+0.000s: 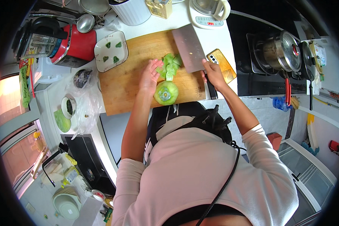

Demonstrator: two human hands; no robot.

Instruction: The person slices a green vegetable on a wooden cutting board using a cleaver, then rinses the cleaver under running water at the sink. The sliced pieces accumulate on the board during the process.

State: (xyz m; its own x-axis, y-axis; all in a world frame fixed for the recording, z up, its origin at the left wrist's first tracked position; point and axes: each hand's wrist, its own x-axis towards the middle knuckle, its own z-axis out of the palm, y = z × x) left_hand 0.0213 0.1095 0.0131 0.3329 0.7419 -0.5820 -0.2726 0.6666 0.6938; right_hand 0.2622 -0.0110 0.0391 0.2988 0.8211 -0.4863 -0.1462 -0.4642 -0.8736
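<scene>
My right hand (pixel 213 74) grips the black handle of a wide-bladed cleaver (pixel 188 48). Its blade lies over the right part of a wooden cutting board (pixel 121 93), with a small pale bit stuck to it. My left hand (pixel 150 74) holds nothing, its fingers extended beside a heap of light green peelings (pixel 169 66). Below those peelings, near the board's front edge, sits a round pale green vegetable (pixel 166 93) that looks peeled, with a rough end facing up. Neither hand is on it.
Left of the board stand a square patterned dish (pixel 111 50), a red blender (pixel 82 42) and a clear plastic bag (pixel 86 99). A phone (pixel 222 65) lies beside my right hand. A kitchen scale (pixel 209 21) is behind; a lidded steel pot (pixel 282 50) stands on the cooktop at right.
</scene>
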